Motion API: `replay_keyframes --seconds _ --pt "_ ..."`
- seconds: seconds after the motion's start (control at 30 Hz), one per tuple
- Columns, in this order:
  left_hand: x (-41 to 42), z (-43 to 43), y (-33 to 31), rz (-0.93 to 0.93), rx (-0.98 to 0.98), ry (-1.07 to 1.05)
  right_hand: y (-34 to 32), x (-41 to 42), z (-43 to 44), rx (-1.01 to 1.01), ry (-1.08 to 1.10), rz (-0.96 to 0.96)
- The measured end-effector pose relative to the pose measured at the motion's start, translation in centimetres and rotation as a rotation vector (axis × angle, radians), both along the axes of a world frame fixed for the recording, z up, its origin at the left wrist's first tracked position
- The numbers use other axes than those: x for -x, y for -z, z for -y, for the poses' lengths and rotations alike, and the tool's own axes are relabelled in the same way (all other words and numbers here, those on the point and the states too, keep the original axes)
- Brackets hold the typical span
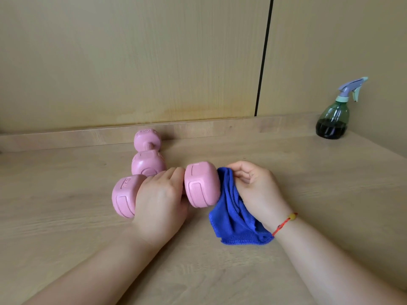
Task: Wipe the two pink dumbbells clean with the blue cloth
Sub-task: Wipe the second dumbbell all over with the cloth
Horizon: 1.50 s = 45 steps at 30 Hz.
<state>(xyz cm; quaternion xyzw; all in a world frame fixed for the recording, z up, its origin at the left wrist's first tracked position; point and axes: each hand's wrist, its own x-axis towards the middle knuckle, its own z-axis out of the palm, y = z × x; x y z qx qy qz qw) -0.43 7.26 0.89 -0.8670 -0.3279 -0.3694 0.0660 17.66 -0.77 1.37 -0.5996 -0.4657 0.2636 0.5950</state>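
A: Nearest you: blue cloth (233, 219), bunched under your right hand (256, 190), lower edge hanging onto the wooden table (66, 194).

B: Right grip?

A: Fingers curled closed on the cloth, pressing it against the end face of the near dumbbell (201, 186). Red string bracelet (284, 223) on that wrist.

B: Left?

A: Your left hand (160, 201) is wrapped over the bar of that dumbbell, between its two heads, fingers closed round it. Can't tell if it's lifted or resting on the table.

B: Second one?

A: Far dumbbell (148, 160) lies just behind your left knuckles, pointing away toward the wall panel (132, 62), touched by neither hand.

B: Anything else?

A: Green spray bottle (333, 118), upright, well beyond your right hand at the back corner.
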Motion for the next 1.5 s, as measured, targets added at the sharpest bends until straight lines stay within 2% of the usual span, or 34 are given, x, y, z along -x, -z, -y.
replay_keyframes --seconds 0.13,0.27,0.4,0.47,0.63,0.73,0.87,0.93,1.03,1.1,1.2,1.27,1.37,1.5 --pt "0.4 0.6 -0.7 0.174 0.067 -0.076 -0.4 0.4 0.4 -0.08 -0.006 0.025" --pt "0.4 0.7 -1.3 0.366 0.08 0.123 -0.6 0.9 0.6 -0.142 0.011 0.056" --pt "0.7 0.7 -1.0 0.562 0.329 0.196 -0.8 1.4 0.8 -0.181 0.015 0.07" --pt "0.7 0.7 -1.0 0.617 0.413 0.198 -1.3 1.8 0.8 -0.206 0.03 0.039" --pt "0.7 0.3 -1.3 0.67 0.441 0.182 -3.9 3.5 1.2 -0.407 0.069 -0.056" --pt "0.9 0.3 -1.3 0.636 0.44 0.195 -5.1 5.0 1.3 -0.53 0.049 -0.076" --pt "1.1 0.4 -1.2 0.601 0.471 0.253 -5.1 7.3 1.0 -0.559 0.003 0.158" --pt "1.0 0.0 -1.2 0.569 0.392 0.274 -5.0 8.0 0.6 -0.531 -0.071 0.244" --pt "1.3 -0.9 -1.3 0.593 0.423 0.286 -5.8 8.2 -0.2 -0.446 -0.196 0.388" --pt "1.5 -1.3 -1.4 0.549 0.37 0.233 -6.7 8.2 -0.8 -0.382 -0.233 0.476" --pt "1.2 -1.0 -1.8 0.45 0.274 0.234 -8.5 8.3 -1.4 -0.271 -0.246 0.438" --pt "0.9 -0.6 -1.9 0.335 0.268 0.201 -9.1 8.2 -1.8 -0.227 -0.204 0.469" --pt "0.8 -0.6 -1.7 0.195 0.242 0.052 -8.5 7.9 -1.8 -0.277 -0.105 0.596" --pt "0.7 -0.6 -2.1 0.17 0.106 0.171 -6.7 7.4 -1.4 -0.412 0.001 0.705"
